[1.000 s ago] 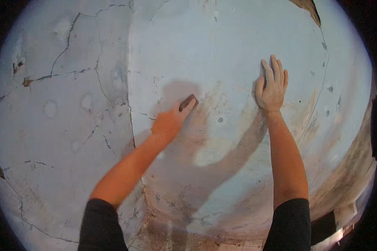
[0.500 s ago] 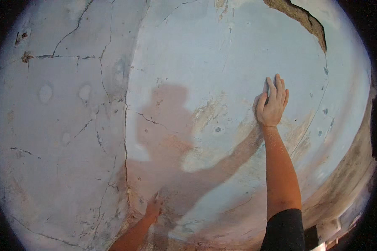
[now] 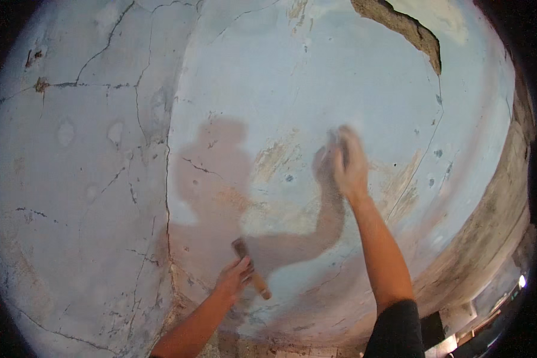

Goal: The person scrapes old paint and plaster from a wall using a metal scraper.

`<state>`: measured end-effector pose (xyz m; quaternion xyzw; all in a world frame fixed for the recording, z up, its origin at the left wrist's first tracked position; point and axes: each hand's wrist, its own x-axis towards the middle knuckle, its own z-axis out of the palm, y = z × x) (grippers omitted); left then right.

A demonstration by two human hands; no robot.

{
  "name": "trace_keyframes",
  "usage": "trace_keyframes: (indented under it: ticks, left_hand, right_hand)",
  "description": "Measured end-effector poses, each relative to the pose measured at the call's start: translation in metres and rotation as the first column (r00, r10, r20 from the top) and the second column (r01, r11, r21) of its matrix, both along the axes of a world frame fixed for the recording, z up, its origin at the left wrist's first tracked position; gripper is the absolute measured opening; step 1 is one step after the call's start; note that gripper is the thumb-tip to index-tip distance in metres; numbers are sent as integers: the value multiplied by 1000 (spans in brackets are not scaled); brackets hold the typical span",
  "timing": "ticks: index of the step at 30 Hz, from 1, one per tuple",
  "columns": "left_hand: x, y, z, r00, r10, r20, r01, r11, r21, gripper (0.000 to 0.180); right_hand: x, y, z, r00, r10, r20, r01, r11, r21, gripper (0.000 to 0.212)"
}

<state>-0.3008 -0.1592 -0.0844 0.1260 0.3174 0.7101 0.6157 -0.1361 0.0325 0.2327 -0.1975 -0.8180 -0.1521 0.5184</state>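
My left hand (image 3: 235, 275) is low in the view, its fingers closed round a short wooden-handled tool (image 3: 261, 286) with a dark end. The tool slants, dark end up and to the left; its exact kind is unclear. Higher up and to the right, my right hand (image 3: 352, 164) is raised before the pale blue plaster wall (image 3: 250, 77). Its fingers point up, slightly bent, with the thumb apart, and nothing shows in them. Motion blurs this hand, and its shadow falls on the wall just to its left.
A broken-out patch with a rough brown edge (image 3: 411, 33) lies at the upper right, a crack running down from it. A cracked grey wall section (image 3: 83, 179) is at left. Brown stained patches (image 3: 277, 154) mark the middle. Pale and dark objects (image 3: 456, 325) sit at the lower right.
My right hand has shifted left and slightly down, its flat, stretched fingers now bent. My left hand has moved right and up, and the tool in it now shows clearly.
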Motion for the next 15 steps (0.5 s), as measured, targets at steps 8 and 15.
trace_keyframes:
  ticks: [8,15]
  left_hand:
    - [72,123,173,976,-89,-198,157,920,358,35]
    - [124,166,216,973,-127,-192,193,903,383,36]
  right_hand:
    - [58,-76,-48,916,365,165,-123,648,-751,56]
    - [99,-41,-8,767,-236,596,336,940,-60,66]
